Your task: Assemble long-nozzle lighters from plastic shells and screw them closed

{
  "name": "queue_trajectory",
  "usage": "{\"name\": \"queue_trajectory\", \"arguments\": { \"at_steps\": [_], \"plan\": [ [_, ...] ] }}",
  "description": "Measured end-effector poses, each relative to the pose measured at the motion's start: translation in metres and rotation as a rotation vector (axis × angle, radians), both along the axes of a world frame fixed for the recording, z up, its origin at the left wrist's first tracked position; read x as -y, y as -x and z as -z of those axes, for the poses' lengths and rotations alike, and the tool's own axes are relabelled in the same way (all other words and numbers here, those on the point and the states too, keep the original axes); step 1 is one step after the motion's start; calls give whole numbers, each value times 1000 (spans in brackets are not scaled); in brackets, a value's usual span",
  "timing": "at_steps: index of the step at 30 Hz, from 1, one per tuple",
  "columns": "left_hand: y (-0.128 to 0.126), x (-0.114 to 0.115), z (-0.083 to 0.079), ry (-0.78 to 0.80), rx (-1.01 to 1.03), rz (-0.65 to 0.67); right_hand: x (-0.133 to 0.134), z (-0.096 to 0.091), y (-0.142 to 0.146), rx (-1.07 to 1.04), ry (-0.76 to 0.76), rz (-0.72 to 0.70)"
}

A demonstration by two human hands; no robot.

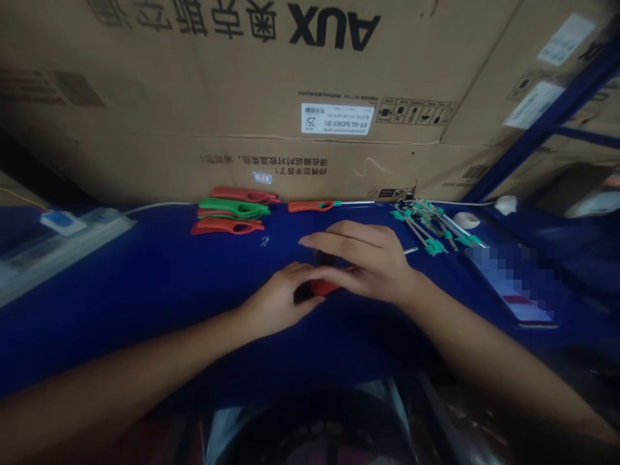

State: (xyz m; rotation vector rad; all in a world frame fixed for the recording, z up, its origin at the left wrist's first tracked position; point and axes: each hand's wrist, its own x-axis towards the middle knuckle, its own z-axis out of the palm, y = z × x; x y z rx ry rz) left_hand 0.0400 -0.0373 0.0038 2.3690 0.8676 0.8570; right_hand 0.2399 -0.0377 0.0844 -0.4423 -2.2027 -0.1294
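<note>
With left hand and right hand both clamped on the red lighter, mostly hidden between them over the table, best to press evenly, without twisting. Mind the metal tube showing past the right hand; leave small loose pins undisturbed.

We are seeing a big printed cardboard box standing upright, a white power strip lying before its left end, and a white roll and phone lying before its right.
</note>
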Motion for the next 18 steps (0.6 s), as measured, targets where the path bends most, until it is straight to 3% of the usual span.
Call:
{"name": "queue_trajectory", "arguments": {
  "at_steps": [4,6,10,12,15,18],
  "plan": [
    [1,0,1,11,-19,-1,-1,-1,1,-46,246,-100],
    [1,-1,1,8,-16,4,-4,0,1,-138,236,-72],
    [1,0,-1,1,-13,6,-9,3,-1,-193,46,33],
    [1,1,-3,12,-22,2,-11,3,-3,-151,126,-24],
    [2,1,-3,13,-21,5,-12,0,-5,-96,366,-131],
    [1,1,-3,19,4,-3,-14,-1,-5,-158,306,-91]
  ]
}}
